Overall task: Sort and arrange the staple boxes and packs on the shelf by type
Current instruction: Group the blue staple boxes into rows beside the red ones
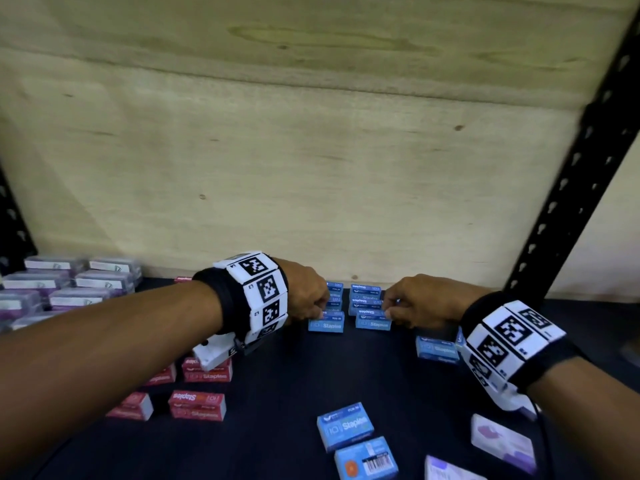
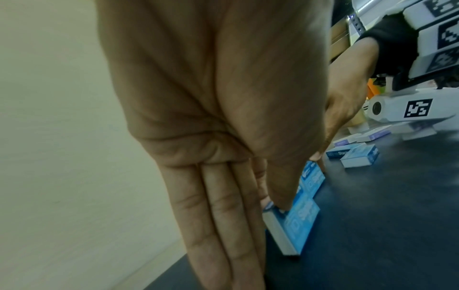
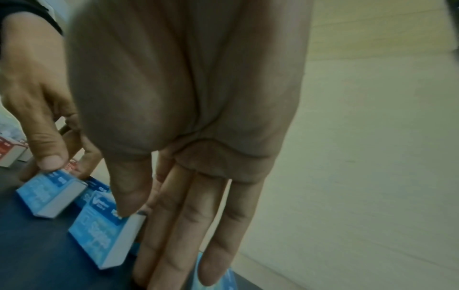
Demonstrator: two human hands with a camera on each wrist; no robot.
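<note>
Two short rows of blue staple boxes run back toward the plywood wall on the dark shelf (image 1: pixel 277 393). My left hand (image 1: pixel 320 315) pinches the front blue box of the left row (image 1: pixel 326 325) between thumb and index finger; in the left wrist view this box (image 2: pixel 298 221) is held at its top edge, with the other fingers straight. My right hand (image 1: pixel 389 311) pinches the front blue box of the right row (image 1: pixel 373 323), which in the right wrist view (image 3: pixel 99 235) sits under the thumb. The two boxes sit side by side, a small gap between them.
Red staple boxes (image 1: pixel 197 405) lie at the front left under my left forearm. Purple packs (image 1: pixel 69 285) are stacked at the back left. Loose blue boxes (image 1: pixel 344 426) lie at the front and another (image 1: pixel 438 348) by my right wrist. White-purple packs (image 1: pixel 502 441) lie front right. A black shelf upright (image 1: pixel 571 202) stands right.
</note>
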